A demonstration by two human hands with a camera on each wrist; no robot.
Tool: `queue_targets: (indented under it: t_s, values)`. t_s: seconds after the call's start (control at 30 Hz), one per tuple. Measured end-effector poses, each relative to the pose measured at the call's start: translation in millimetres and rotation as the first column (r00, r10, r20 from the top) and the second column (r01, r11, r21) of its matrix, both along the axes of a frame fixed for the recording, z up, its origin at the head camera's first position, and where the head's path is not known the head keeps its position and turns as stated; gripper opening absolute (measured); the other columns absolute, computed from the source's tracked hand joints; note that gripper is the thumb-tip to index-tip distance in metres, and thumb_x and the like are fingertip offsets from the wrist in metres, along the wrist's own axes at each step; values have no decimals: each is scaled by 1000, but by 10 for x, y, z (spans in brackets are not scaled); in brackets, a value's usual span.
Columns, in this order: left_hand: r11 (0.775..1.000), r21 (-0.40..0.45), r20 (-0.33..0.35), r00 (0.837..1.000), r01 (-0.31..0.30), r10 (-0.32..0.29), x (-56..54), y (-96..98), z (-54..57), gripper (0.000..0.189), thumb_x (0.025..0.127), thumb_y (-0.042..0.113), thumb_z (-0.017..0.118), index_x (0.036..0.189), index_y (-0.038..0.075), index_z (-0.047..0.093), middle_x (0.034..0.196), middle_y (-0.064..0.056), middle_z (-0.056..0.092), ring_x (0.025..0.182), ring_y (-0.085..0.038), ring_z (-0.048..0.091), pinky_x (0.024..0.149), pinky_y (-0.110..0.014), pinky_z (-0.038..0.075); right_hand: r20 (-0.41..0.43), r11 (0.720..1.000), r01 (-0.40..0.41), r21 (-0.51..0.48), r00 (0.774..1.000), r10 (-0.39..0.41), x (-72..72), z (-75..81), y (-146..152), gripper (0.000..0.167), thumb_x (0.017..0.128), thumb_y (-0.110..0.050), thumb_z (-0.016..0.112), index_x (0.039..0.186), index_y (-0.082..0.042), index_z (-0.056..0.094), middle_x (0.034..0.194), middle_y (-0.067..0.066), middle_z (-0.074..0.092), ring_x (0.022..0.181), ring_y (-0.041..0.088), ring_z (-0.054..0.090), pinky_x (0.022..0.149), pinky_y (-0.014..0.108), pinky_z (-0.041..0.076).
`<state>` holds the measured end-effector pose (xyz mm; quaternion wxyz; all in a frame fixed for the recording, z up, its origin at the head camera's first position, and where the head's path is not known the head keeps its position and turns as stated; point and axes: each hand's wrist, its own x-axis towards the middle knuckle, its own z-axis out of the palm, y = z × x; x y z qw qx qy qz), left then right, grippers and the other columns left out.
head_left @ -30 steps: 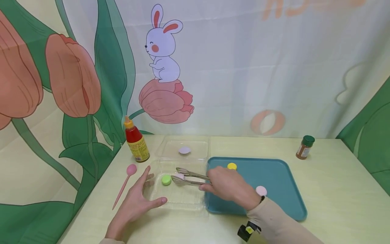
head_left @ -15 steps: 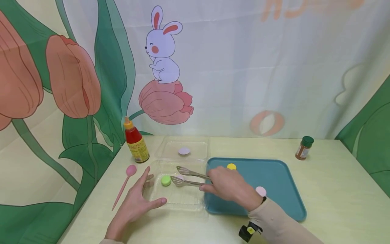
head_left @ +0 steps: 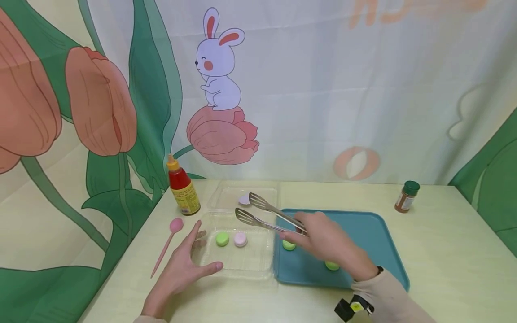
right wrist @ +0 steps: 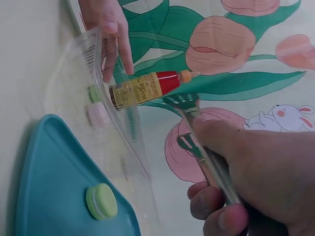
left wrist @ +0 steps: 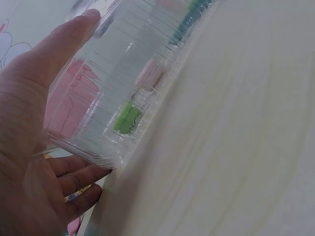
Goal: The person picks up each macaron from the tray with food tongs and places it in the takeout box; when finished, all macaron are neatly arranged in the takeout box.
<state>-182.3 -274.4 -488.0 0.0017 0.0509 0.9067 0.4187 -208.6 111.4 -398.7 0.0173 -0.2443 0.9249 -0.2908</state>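
Note:
My right hand (head_left: 329, 244) grips metal tongs (head_left: 260, 204), whose slotted tips are apart with nothing between them. The tongs reach left over the far right part of a clear plastic container (head_left: 238, 264). Inside it a green macaron (head_left: 222, 239) and a pink macaron (head_left: 240, 239) lie side by side. My left hand (head_left: 179, 271) rests at the container's near left corner, thumb along the wall and fingers extended past the side. A green macaron (right wrist: 102, 201) sits on the blue tray (right wrist: 47, 172), and another green macaron (head_left: 332, 265) shows under my right wrist.
The container's open lid (head_left: 264, 193) lies behind it, with a pale purple oval (head_left: 244, 199) on it. A red sauce bottle (head_left: 183, 193) and a pink spoon (head_left: 166, 244) are on the left. A green-capped spice jar (head_left: 407, 196) stands at the back right.
The tongs have pulled back up and right from the pink macaron, which stays in the container. My right hand now covers more of the tray. My left hand keeps its place.

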Motion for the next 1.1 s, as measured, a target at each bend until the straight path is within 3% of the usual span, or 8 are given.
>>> queue_targets:
  t_s: [0.3,0.53,0.83,1.1]
  values:
    - [1000,-3,-2,1000,7,-7,1,18,10,135,82,51,99,181,16,13,175,-13,46,156,-37,52,133,-67,27,-14,992,109,-62,994,-110,81,174,411,46,107,-55,71,96,-12,60,65,-4,47,53,10,40,49,28,32]
    - [1000,-1,6,1000,1,-1,10,14,13,135,82,51,99,181,18,13,175,-12,45,156,-36,51,134,-68,26,-24,973,226,-42,974,-227,130,272,874,52,105,-64,70,100,-12,60,70,-1,54,60,16,51,53,32,41]
    - [1000,-3,4,1000,-2,2,8,-1,7,135,82,51,99,181,18,13,175,-13,45,158,-37,50,134,-67,24,-60,956,293,-10,954,-293,151,219,1236,55,105,-65,69,103,-11,58,68,-1,47,58,16,49,52,31,39]
    - [1000,6,-4,1000,1,-1,14,8,-4,134,82,50,99,181,17,14,174,-14,46,158,-38,49,134,-67,24,-25,956,294,6,956,-294,150,33,1356,53,105,-63,70,95,-13,56,68,-2,47,58,15,47,51,30,37]
